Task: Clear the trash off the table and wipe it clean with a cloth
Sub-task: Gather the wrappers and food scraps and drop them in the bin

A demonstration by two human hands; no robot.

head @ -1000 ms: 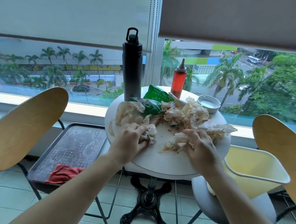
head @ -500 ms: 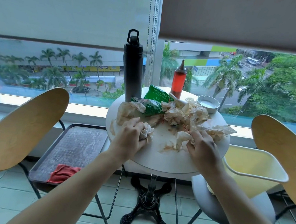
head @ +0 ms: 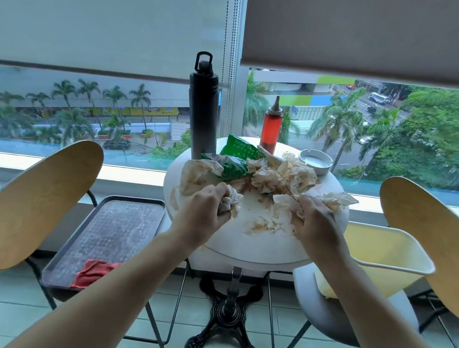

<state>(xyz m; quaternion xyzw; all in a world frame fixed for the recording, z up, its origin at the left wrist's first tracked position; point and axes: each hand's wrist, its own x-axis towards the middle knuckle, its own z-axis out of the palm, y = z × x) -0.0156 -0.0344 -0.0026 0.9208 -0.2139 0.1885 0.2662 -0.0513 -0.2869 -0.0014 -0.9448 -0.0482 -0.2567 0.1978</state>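
Looking down from the head view, a crumpled tissue point(head: 231, 200) is gripped by the curled left hand point(head: 205, 210) above the round white counter point(head: 252, 243). A stained napkin point(head: 283, 210) is clutched in the curled fingers of the right hand point(head: 314, 224). More crumpled trash point(head: 278, 175) and a green packet point(head: 233, 163) are heaped mid-counter. A red cloth point(head: 94, 271) lies on the tray point(head: 110, 235) at left.
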